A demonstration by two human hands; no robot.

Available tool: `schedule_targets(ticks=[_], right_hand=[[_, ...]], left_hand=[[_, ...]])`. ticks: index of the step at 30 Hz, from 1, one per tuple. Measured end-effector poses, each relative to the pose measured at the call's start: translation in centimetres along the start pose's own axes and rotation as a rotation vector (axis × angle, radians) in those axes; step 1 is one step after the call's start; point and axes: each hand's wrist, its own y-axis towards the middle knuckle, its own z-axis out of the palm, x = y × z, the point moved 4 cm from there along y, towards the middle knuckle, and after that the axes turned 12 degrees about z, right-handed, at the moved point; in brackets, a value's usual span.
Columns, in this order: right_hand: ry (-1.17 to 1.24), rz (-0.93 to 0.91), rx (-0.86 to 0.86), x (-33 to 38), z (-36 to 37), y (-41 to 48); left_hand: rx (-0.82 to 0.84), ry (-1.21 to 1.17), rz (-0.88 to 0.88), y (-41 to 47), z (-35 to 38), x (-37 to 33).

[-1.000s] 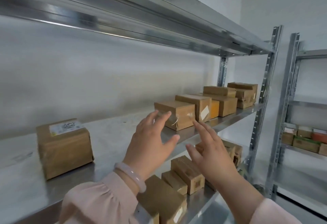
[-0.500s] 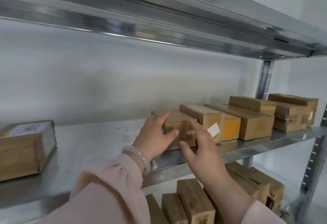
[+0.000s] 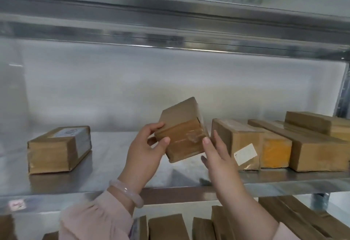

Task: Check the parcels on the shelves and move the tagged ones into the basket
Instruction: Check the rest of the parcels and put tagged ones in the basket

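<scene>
A small brown cardboard parcel [image 3: 181, 131], wrapped in clear tape, is tilted up off the metal shelf [image 3: 106, 164]. My left hand [image 3: 145, 148] grips its left side, thumb on the front face and fingers behind. My right hand [image 3: 216, 156] holds its right lower edge with the fingertips. No tag shows on the faces turned toward me. To the right lies a parcel with a white label [image 3: 240, 143]. The basket is not in view.
A parcel with a printed label [image 3: 56, 148] lies at the shelf's left. Several more parcels [image 3: 310, 145] line up at the right, one with an orange end. The shelf above [image 3: 170, 21] hangs low. More boxes [image 3: 166, 226] sit on the shelf below.
Both hands closed on the small parcel and lifted it off the shelf, tilting it up toward me. My view has moved closer and squarer to the shelf.
</scene>
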Motion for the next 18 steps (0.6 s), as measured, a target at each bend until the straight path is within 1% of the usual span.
schedule_targets(ticks=[1, 3, 5, 7, 9, 11, 13, 14, 16, 18], right_hand=[[0.084, 0.015, 0.032, 0.2, 0.4, 0.4], [0.143, -0.057, 0.055, 0.7, 1.2, 0.7], [0.103, -0.159, 0.081, 1.0, 1.9, 0.3], [0.046, -0.234, 0.147, 1.2, 3.0, -0.2], [0.003, -0.278, 0.219, 1.3, 4.1, -0.7], [0.063, -0.261, 0.259, 1.5, 4.7, -0.9], [0.138, -0.204, 0.257, 1.7, 4.9, -0.5], [0.143, -0.178, 0.257, 1.7, 4.9, -0.2], [0.131, -0.132, 0.31, 1.6, 5.4, 0.3], [0.12, -0.104, 0.359, 1.5, 5.9, 0.5]], left_hand=[[-0.004, -0.012, -0.017, -0.3, 0.0, -0.3], [-0.004, -0.02, -0.085, -0.5, -0.3, -0.6], [0.044, -0.098, -0.207, -0.4, -0.8, -1.0], [0.098, -0.199, -0.317, -0.2, -1.2, -1.3], [0.08, -0.238, -0.37, 0.0, -1.6, -1.3], [-0.006, -0.329, -0.421, 0.0, -1.9, -0.7], [-0.09, -0.541, -0.53, -0.4, -2.2, 0.2], [-0.095, -0.648, -0.582, -0.6, -2.3, 0.6], [-0.034, -0.773, -0.654, -0.9, -2.4, 1.0], [-0.002, -0.762, -0.662, -0.9, -2.4, 1.5]])
